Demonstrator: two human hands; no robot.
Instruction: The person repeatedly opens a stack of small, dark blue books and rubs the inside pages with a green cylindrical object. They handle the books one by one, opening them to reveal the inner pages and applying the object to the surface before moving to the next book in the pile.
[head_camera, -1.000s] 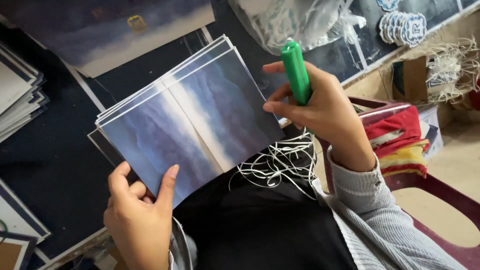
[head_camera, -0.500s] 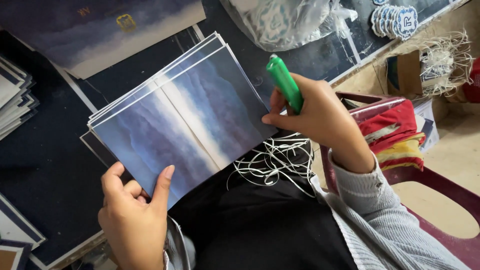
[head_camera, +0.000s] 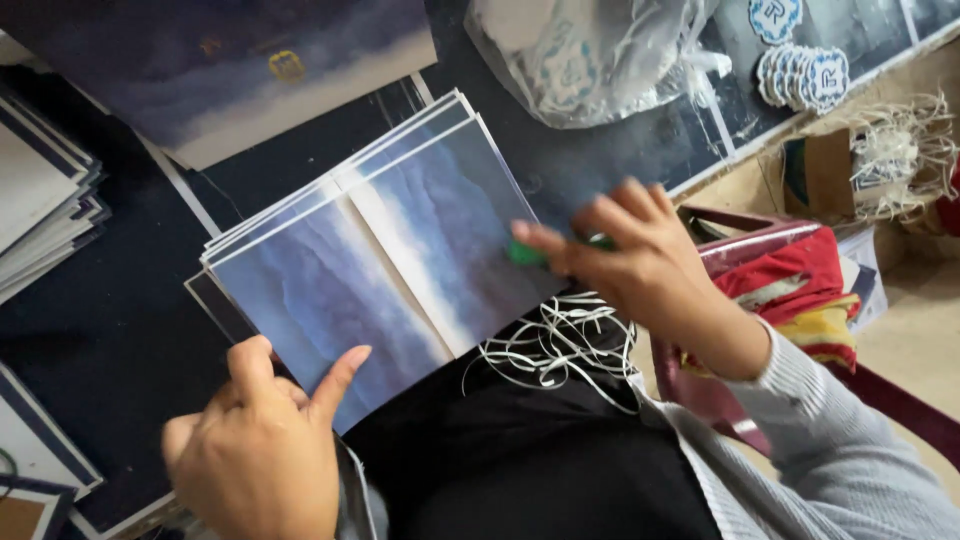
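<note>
A stack of blue and white printed sheets (head_camera: 370, 260) lies tilted across my lap and the dark table edge. My left hand (head_camera: 260, 450) grips the stack's near corner, thumb and forefinger on top. My right hand (head_camera: 640, 260) holds a green stick-shaped tool (head_camera: 530, 252), mostly hidden by my fingers, its tip resting on the right part of the top sheet. A tangle of white paper strips (head_camera: 560, 345) lies on my black lap below that hand.
A large dark print (head_camera: 230, 70) lies at the far left. More stacked sheets (head_camera: 40, 215) sit at the left edge. A crumpled plastic bag (head_camera: 590, 55), round stickers (head_camera: 805, 75) and a small box with string (head_camera: 860, 165) are at the right, beside a red chair (head_camera: 780, 270).
My right hand has turned the green tool from upright down onto the top sheet. My left hand has kept its grip on the stack.
</note>
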